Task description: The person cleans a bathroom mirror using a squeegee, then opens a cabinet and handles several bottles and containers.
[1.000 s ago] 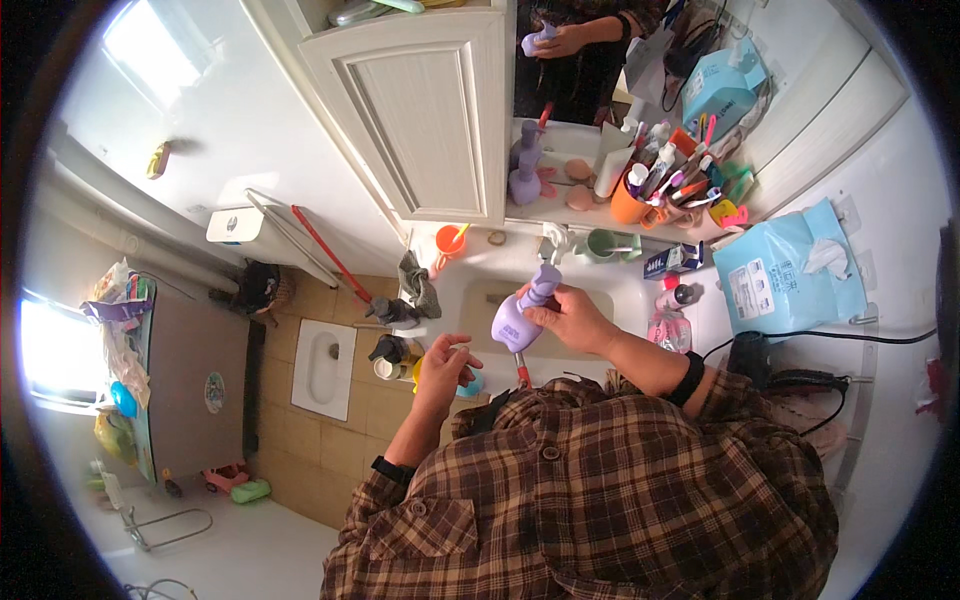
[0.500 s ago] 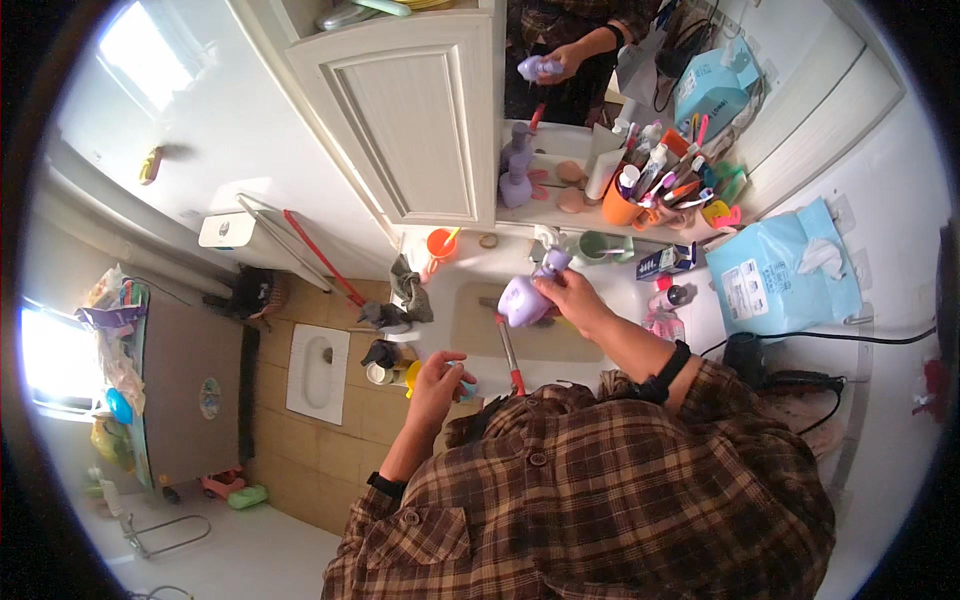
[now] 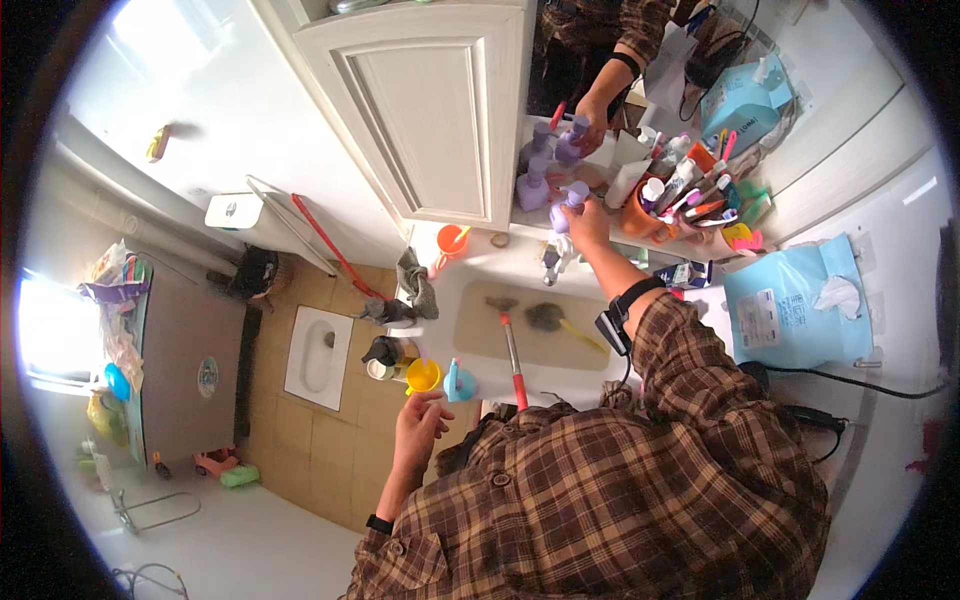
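Note:
My right hand (image 3: 588, 224) reaches to the shelf below the mirror. Its fingers are closed round a lilac pump bottle (image 3: 566, 212), set beside a second lilac pump bottle (image 3: 532, 188). My left hand (image 3: 420, 428) hangs over the near left side of the sink, empty, with its fingers loosely apart. Just beyond it stand a yellow cup (image 3: 423, 376) and a light-blue bottle (image 3: 460, 383). In the sink (image 3: 480, 345), cloudy brownish water covers part of a dark brush (image 3: 545, 318) with a yellow handle. A red-and-silver pole (image 3: 512, 352) leans across the sink.
An orange cup (image 3: 640, 215) crammed with toothbrushes and tubes stands right of my right hand. A blue tissue pack (image 3: 800, 305) lies farther right. An orange mug (image 3: 452, 240) and grey cloth (image 3: 415, 282) sit at the sink's far left. A white cabinet door (image 3: 425, 120) hangs above.
My right hand has carried the lilac bottle from above the sink up to the shelf. My left hand has dropped back slightly, and the yellow cup and light-blue bottle show more fully.

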`<state>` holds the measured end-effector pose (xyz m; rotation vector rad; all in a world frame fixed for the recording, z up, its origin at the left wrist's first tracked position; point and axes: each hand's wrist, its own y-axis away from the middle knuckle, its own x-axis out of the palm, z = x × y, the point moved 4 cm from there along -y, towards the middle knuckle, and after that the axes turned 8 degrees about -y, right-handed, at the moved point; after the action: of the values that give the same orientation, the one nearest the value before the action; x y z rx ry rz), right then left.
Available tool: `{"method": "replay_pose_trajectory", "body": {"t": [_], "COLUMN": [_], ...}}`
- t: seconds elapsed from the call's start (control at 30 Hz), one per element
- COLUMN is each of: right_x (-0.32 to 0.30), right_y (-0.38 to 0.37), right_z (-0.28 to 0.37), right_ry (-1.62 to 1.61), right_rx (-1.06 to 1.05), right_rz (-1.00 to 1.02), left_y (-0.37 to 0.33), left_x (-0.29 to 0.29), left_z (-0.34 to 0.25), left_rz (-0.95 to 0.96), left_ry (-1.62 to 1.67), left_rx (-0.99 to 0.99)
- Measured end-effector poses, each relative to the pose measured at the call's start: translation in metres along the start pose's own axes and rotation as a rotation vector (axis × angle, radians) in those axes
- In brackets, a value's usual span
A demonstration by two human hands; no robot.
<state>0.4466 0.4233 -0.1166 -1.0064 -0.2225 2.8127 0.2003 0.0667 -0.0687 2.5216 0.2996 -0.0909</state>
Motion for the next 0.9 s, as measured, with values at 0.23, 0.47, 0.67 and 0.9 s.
{"method": "replay_pose_trajectory", "body": {"t": [0.23,0.47,0.67,0.9], "right_x": [0.016,0.012,-0.007,-0.032], "right_y": [-0.01,-0.021,0.01,0.084], "right_z": [0.011,-0.009,-0.033,-0.063], "right_ry": [0.033,-0.161,-0.533,-0.684], "right_rx": [0.09,-0.148,0.1,0.314], "right_rz": [0.065,-0.245,-0.046,0.539], "left_y": [0.012,0.005,-0.011,-0.024], "left_x": [-0.012,-0.009,-0.006,-0.005], "left_z": [0.018,0.016,0.007,-0.009], "left_rz": [-0.112,-0.088,-0.077,-0.025], "left_ry": [0.065,0.067,0.032,-0.039], "left_rx": [-0.042,-0.022,-0.037,0.174]}}
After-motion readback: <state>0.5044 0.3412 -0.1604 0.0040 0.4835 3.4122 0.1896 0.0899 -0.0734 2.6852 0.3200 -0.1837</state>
